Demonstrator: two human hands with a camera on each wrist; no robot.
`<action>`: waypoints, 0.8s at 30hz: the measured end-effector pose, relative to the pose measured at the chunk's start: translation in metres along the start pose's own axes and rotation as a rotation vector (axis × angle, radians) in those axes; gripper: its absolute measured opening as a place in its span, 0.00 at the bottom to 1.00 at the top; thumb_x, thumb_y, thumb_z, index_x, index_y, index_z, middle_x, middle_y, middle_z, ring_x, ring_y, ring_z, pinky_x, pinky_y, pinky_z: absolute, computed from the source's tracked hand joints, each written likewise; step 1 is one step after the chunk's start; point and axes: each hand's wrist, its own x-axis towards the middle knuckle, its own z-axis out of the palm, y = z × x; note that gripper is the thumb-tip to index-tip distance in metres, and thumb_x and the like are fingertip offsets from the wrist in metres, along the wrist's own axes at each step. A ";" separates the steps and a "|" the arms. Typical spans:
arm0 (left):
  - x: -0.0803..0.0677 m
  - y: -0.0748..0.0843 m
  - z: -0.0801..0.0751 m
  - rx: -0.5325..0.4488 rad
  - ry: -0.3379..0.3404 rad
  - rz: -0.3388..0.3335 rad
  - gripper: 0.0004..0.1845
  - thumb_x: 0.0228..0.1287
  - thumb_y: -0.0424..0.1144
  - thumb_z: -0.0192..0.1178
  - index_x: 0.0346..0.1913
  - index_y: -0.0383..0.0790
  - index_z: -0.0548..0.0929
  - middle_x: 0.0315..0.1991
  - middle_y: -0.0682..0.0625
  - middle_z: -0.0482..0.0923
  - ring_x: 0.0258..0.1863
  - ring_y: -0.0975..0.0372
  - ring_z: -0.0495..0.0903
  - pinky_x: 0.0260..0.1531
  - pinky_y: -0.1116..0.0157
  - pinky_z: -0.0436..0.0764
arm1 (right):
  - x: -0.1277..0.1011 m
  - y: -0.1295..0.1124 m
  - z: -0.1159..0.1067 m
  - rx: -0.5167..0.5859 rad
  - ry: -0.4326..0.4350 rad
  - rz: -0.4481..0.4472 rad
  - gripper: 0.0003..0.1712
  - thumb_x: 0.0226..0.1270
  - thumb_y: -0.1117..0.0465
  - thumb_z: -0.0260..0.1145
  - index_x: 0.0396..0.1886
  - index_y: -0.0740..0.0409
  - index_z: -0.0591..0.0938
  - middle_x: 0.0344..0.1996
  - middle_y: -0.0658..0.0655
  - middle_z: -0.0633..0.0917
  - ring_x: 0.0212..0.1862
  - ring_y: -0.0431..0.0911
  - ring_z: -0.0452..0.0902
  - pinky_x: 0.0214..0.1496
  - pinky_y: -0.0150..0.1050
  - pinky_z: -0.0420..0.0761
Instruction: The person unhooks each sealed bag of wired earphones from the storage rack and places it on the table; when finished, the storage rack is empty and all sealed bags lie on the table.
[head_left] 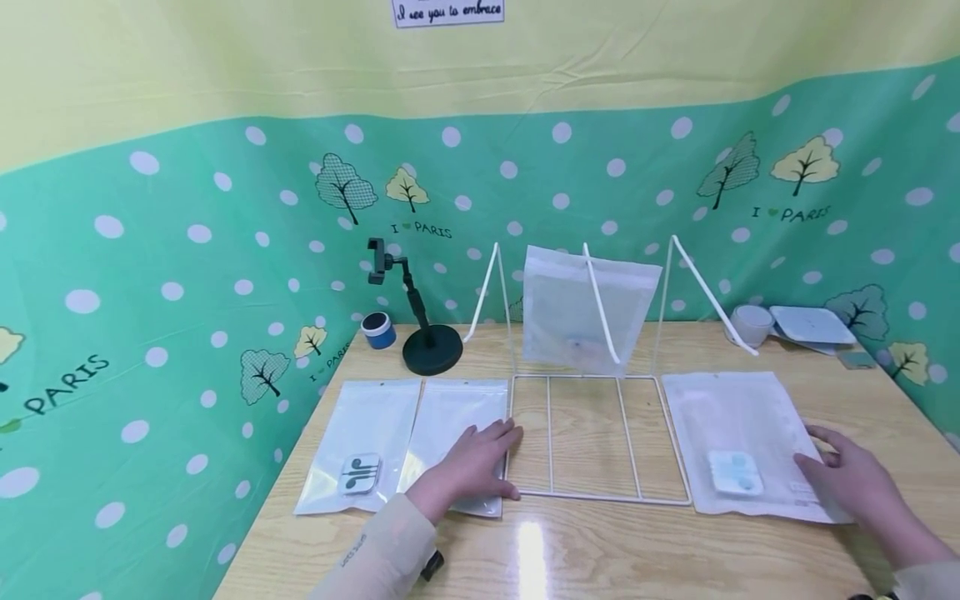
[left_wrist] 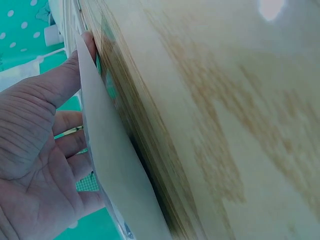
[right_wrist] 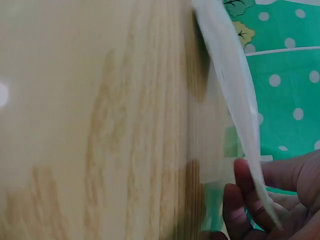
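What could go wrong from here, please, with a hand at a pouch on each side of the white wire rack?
The left hand reaches the side rail of the white wire rack, so a careless move might nudge it and make the hanging pouch swing or slip. The right hand pinches the right pouch by its edge, apart from the pale case showing at its lower part, so the pouch could sag or tilt if lifted.

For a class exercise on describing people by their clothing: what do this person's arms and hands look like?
The left hand and right hand are ungloved. The left sleeve is pale cream, with small dark lettering; a small black piece shows beside it. The right sleeve, mostly out of frame, looks similarly pale.
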 end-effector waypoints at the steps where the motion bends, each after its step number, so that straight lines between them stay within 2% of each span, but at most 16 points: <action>1: 0.000 0.000 0.000 0.003 0.000 -0.001 0.51 0.48 0.60 0.73 0.73 0.45 0.64 0.73 0.46 0.60 0.72 0.53 0.59 0.68 0.45 0.58 | 0.000 0.000 0.000 -0.013 -0.010 0.000 0.51 0.72 0.40 0.55 0.74 0.72 0.45 0.59 0.87 0.60 0.58 0.79 0.59 0.52 0.70 0.68; 5: 0.000 -0.001 -0.001 0.005 0.004 -0.002 0.51 0.48 0.60 0.73 0.73 0.45 0.64 0.73 0.46 0.60 0.72 0.53 0.59 0.68 0.44 0.58 | 0.000 0.000 0.002 -0.070 -0.023 -0.018 0.51 0.70 0.42 0.59 0.72 0.75 0.49 0.53 0.85 0.67 0.53 0.76 0.65 0.48 0.67 0.71; 10: 0.000 -0.001 0.000 0.006 0.009 0.000 0.52 0.48 0.60 0.73 0.74 0.44 0.63 0.74 0.46 0.59 0.72 0.53 0.59 0.69 0.44 0.58 | -0.007 -0.010 0.003 -0.164 0.022 -0.033 0.46 0.67 0.47 0.63 0.67 0.78 0.57 0.46 0.81 0.74 0.47 0.71 0.71 0.45 0.64 0.73; 13: 0.000 -0.001 0.001 0.006 0.006 -0.002 0.52 0.48 0.60 0.72 0.74 0.45 0.63 0.74 0.47 0.59 0.72 0.53 0.59 0.69 0.45 0.58 | -0.012 -0.020 0.001 -0.232 0.090 -0.088 0.42 0.68 0.49 0.63 0.64 0.79 0.61 0.48 0.82 0.74 0.48 0.74 0.70 0.44 0.66 0.73; 16: -0.001 0.000 0.002 0.000 0.004 -0.005 0.52 0.48 0.60 0.73 0.74 0.45 0.63 0.74 0.47 0.59 0.72 0.54 0.59 0.69 0.45 0.58 | -0.017 -0.033 0.000 -0.265 0.161 -0.188 0.38 0.69 0.48 0.61 0.61 0.78 0.66 0.52 0.83 0.71 0.49 0.76 0.68 0.42 0.66 0.73; 20: 0.000 0.000 0.003 0.005 0.006 -0.004 0.52 0.47 0.60 0.73 0.74 0.45 0.63 0.73 0.47 0.60 0.72 0.54 0.59 0.69 0.45 0.59 | -0.021 -0.055 0.005 -0.226 0.243 -0.318 0.35 0.71 0.49 0.61 0.62 0.74 0.69 0.55 0.83 0.69 0.50 0.75 0.69 0.39 0.65 0.74; 24: 0.001 0.001 0.004 0.012 0.008 -0.009 0.52 0.47 0.60 0.73 0.73 0.45 0.64 0.73 0.47 0.60 0.72 0.54 0.59 0.68 0.45 0.60 | -0.024 -0.079 0.016 -0.129 0.339 -0.423 0.36 0.71 0.52 0.61 0.69 0.69 0.64 0.59 0.81 0.66 0.51 0.73 0.68 0.41 0.67 0.73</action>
